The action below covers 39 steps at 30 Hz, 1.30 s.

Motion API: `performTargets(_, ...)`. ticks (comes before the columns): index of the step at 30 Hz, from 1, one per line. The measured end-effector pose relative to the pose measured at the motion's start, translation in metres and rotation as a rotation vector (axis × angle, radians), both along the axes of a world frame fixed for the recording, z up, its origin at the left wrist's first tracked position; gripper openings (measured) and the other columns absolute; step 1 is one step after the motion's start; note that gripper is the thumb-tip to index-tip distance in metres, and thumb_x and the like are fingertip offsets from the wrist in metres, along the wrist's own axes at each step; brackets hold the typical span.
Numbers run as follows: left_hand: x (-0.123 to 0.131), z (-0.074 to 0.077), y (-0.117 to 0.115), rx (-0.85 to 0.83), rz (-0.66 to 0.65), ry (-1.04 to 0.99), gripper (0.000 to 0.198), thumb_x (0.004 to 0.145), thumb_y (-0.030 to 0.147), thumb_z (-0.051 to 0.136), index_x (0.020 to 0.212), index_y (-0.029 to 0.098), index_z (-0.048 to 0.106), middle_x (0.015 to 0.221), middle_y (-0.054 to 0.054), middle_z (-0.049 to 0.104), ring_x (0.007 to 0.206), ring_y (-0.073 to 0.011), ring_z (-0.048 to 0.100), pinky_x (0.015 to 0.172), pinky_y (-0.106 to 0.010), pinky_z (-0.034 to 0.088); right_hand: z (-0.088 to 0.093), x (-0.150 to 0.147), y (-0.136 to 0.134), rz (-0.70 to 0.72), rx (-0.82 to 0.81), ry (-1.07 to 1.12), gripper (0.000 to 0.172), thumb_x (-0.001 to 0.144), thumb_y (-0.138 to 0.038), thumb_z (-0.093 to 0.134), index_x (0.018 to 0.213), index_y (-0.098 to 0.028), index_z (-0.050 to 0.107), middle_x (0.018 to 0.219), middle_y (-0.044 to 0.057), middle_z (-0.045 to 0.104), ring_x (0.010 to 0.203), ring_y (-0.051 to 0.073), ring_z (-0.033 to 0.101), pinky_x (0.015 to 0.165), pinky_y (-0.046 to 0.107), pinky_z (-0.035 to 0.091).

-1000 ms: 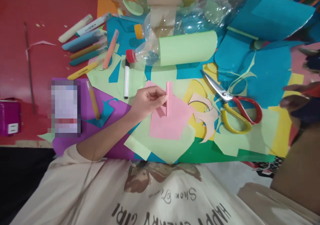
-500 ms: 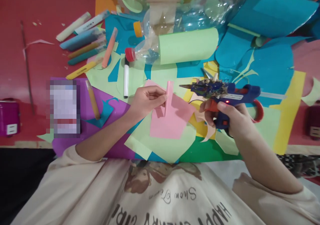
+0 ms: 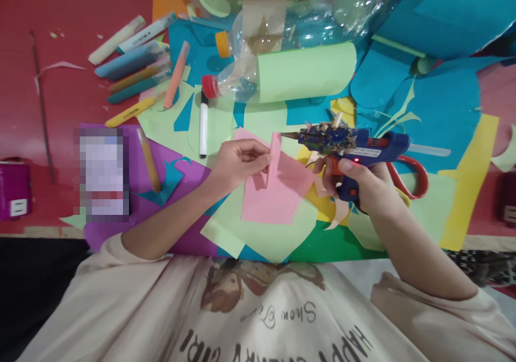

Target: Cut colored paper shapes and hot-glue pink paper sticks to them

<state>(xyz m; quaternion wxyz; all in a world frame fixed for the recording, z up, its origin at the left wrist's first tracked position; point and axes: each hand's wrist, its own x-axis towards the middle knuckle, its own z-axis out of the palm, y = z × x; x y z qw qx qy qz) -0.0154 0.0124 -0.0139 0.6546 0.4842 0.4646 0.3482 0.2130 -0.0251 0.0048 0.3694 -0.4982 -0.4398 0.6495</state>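
Observation:
My left hand (image 3: 237, 163) pinches a narrow folded pink paper strip (image 3: 274, 155) and holds it upright over a flat pink paper sheet (image 3: 278, 195). My right hand (image 3: 363, 182) grips a blue hot glue gun (image 3: 355, 144) crusted with dried glue and paper scraps, its red light on. The gun's nozzle points left and its tip sits just right of the strip's top end, almost touching it.
Red-and-yellow scissors (image 3: 415, 174) lie partly behind the gun. Coloured paper scraps cover the red floor. A green paper roll (image 3: 306, 72), clear plastic bottles (image 3: 242, 80), a black-tipped white marker (image 3: 203, 123) and several glue sticks and markers (image 3: 137, 72) lie beyond. A purple box (image 3: 14, 190) sits far left.
My right hand came in from the right with the glue gun and moved its nozzle left up to the pink strip. The left hand kept holding the strip.

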Motion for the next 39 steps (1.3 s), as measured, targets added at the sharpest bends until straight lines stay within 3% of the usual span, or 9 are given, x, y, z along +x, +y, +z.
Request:
performTargets(10,0.0,0.0,0.0,0.02,-0.008,0.027,0.026,0.067,0.04,0.074,0.068,0.015,0.066,0.064,-0.001,0.066,0.058,-0.0116,0.065,0.055,-0.022,0.054,0.001,-0.001,0.0,-0.011,-0.012,-0.052,0.027,0.079,-0.047,0.061,0.072,-0.021,0.056,0.051,-0.002,0.057,0.042,0.012,0.05,0.04,0.025,0.036)
performTargets(20,-0.001,-0.001,0.001,0.02,0.0,-0.02,0.015,0.069,0.029,0.073,0.067,0.016,0.067,0.064,0.001,0.066,0.057,-0.0097,0.064,0.055,-0.02,0.054,0.001,-0.002,-0.005,-0.005,-0.037,-0.092,0.027,0.08,-0.047,0.061,0.072,-0.021,0.057,0.049,-0.002,0.056,0.043,0.013,0.05,0.042,0.026,0.036)
performTargets(39,0.001,-0.002,0.002,0.048,0.035,-0.045,0.017,0.068,0.03,0.073,0.065,0.015,0.065,0.062,0.002,0.063,0.054,-0.0088,0.062,0.054,-0.02,0.054,0.001,-0.001,-0.015,0.042,-0.05,-0.115,0.029,0.08,-0.048,0.062,0.072,-0.02,0.057,0.051,-0.001,0.057,0.044,0.012,0.049,0.043,0.025,0.037)
